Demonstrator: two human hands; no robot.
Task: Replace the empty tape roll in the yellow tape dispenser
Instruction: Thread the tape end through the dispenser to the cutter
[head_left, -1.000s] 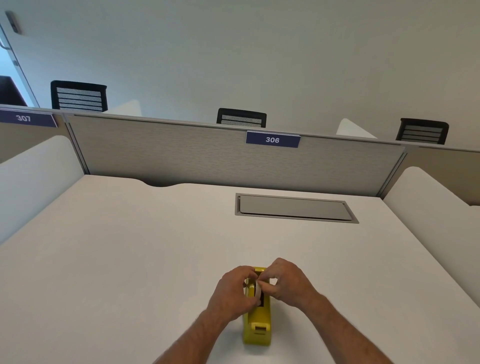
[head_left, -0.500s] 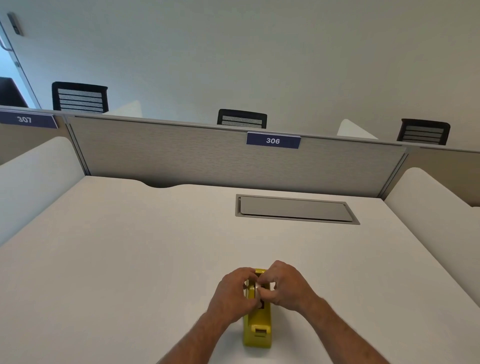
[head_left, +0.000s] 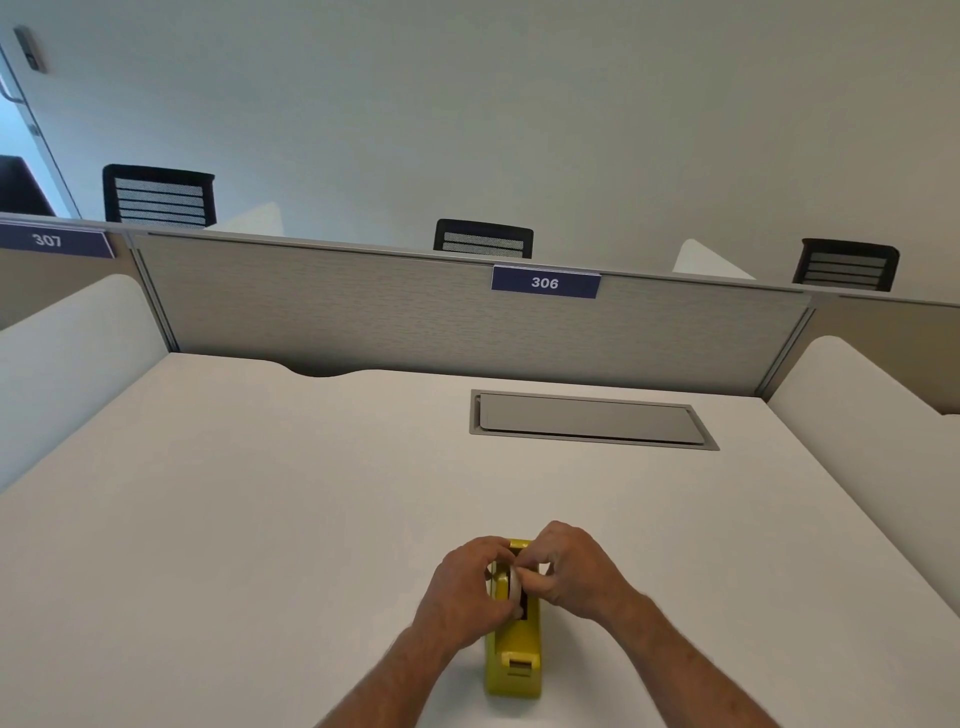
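The yellow tape dispenser stands on the white desk near its front edge, its cutter end toward me. A whitish tape roll stands on edge in the dispenser's slot, mostly hidden by fingers. My left hand wraps the dispenser's left side with fingertips at the roll. My right hand pinches the roll from the right. Whether the roll is full or empty cannot be told.
A grey recessed cable hatch lies in the desk beyond the hands. A grey partition with a "306" label closes the back. White side dividers flank the desk. Black chair backs show behind the partition.
Both hands stayed on the dispenser and roll, shifting only slightly; the right hand's fingers have closed tighter around the roll at the slot.
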